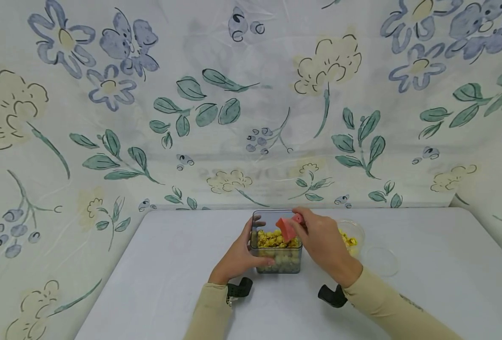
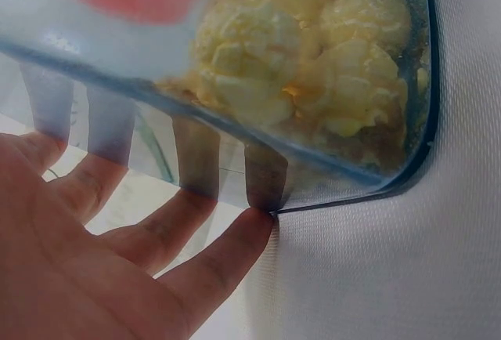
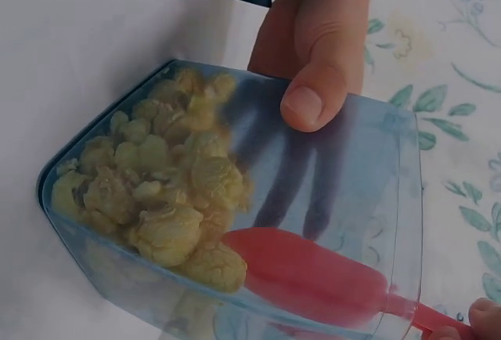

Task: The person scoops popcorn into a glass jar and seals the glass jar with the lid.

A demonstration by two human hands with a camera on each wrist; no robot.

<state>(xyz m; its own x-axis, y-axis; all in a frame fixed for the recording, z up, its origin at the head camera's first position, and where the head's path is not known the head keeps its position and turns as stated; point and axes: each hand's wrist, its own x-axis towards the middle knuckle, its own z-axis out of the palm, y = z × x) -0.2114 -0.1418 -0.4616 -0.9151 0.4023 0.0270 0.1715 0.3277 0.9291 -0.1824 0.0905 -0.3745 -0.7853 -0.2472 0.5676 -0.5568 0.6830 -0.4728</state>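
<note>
A clear bluish square container (image 1: pixel 279 270) partly filled with yellow popcorn (image 1: pixel 267 240) stands on the white table. My left hand (image 1: pixel 237 255) grips it from the left, thumb across the front; in the left wrist view its fingers (image 2: pixel 223 265) spread along the side wall. Coming from the right, my right hand (image 1: pixel 325 238) holds a red scoop (image 1: pixel 288 229) by its handle, at the container's mouth. The right wrist view shows the scoop's head (image 3: pixel 313 277) inside the container, close against the popcorn (image 3: pixel 168 230). Only the fingertips of my right hand (image 3: pixel 485 320) show there.
Behind my right hand stands a round clear tub (image 1: pixel 359 228) holding more yellow popcorn. A clear round lid (image 1: pixel 382 261) lies flat on the table (image 1: pixel 157 283) to its right. Floral cloth (image 1: pixel 276 118) rises at the table's back edge.
</note>
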